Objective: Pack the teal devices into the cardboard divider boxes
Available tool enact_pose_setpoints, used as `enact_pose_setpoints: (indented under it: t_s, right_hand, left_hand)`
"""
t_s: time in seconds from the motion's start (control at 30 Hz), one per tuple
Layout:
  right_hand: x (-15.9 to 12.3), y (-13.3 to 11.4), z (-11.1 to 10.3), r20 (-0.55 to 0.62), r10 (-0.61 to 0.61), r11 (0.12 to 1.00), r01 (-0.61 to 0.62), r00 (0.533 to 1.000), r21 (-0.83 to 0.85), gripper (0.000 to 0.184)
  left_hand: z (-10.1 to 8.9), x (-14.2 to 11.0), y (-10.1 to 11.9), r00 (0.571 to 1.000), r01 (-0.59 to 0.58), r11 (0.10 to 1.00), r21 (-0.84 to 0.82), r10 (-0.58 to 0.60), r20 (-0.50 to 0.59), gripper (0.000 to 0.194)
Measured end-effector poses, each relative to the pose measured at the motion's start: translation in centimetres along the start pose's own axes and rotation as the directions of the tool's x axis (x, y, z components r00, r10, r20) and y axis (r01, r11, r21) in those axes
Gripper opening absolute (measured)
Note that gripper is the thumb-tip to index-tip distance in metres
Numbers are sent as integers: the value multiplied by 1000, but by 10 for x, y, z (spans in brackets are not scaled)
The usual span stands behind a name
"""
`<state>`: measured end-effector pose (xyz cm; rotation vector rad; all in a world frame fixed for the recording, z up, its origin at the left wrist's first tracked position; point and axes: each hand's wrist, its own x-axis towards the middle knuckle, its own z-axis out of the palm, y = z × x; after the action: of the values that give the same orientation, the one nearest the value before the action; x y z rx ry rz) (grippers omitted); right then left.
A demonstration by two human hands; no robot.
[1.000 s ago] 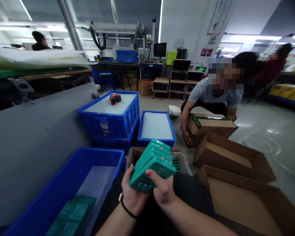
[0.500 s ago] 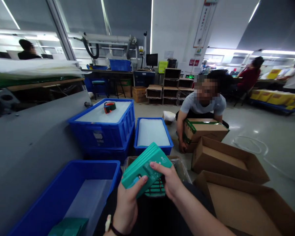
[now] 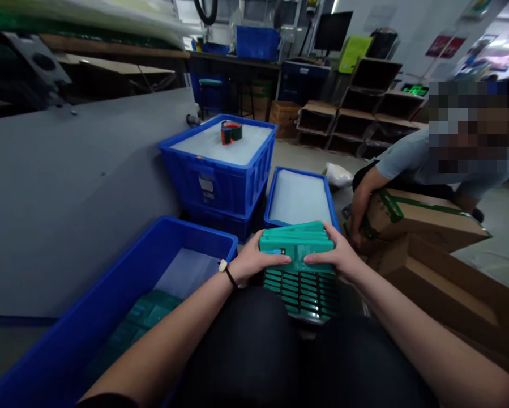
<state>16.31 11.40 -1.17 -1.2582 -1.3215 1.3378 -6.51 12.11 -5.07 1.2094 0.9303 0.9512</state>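
Observation:
Between my hands is a stack of several flat teal boxes [image 3: 296, 245], the top one slightly askew. My left hand [image 3: 256, 259] grips its left end, thumb on the front face. On the right end my right hand [image 3: 338, 254] is closed the same way. Just below the stack lies a black gridded tray [image 3: 300, 294] whose slots show rows of teal edges. To my left, a blue bin [image 3: 195, 233] holds more teal boxes [image 3: 148, 311] and a pale sheet [image 3: 182, 269].
Stacked blue crates [image 3: 220, 187] stand ahead, with a tape dispenser [image 3: 231, 132] on top. A smaller blue crate [image 3: 299, 195] is beside them. At right a person crouches, hands on a taped carton [image 3: 432, 218]; an open cardboard box [image 3: 449, 289] lies nearer. A grey panel [image 3: 88, 198] runs along the left.
The teal stack has turned from a slant to nearly level and sits above the gridded tray. My view has tilted down and swung left. More teal boxes show in the left bin.

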Motion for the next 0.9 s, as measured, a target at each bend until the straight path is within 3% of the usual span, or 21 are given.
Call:
enact_pose_setpoints:
  t_s: [0.07,0.17,0.27,0.4,0.53,0.7,0.8,0.9]
  right_hand:
    - [13,23,0,18,68,994,-67,997,-90,86]
    - [26,54,3,18,94,908,-78,995,-412,91]
    - [33,79,16,58,134,782,-69,989,-620,93]
    - [40,104,48,144,57,676,68,988,-734,88]
    - [46,125,92,193,-91,527,212,977,-823,81]
    - [38,150,141,108,-105,427,143,989,-893,79]
    - [31,159,147,209,-74,427,220,975,-877,87]
    - [33,161,137,265,-76,458,270,961,-847,92]
  left_hand:
    - [-23,6,-23,997,-40,958,285,21,68,78]
    - [-53,7,-56,989,-131,750,648,142,35,53]
    - [-68,3,-89,985,-16,609,793,145,-91,33]
    - [-68,-3,-120,990,-5,506,862,123,-67,49]
    - [-69,-5,-130,985,-72,510,857,174,-21,57]
    - [-77,-5,-137,980,-122,553,824,200,11,55]
    - [-78,-6,-139,978,-135,557,819,208,20,56]
    - [-78,-6,-138,978,-140,569,810,207,24,56]
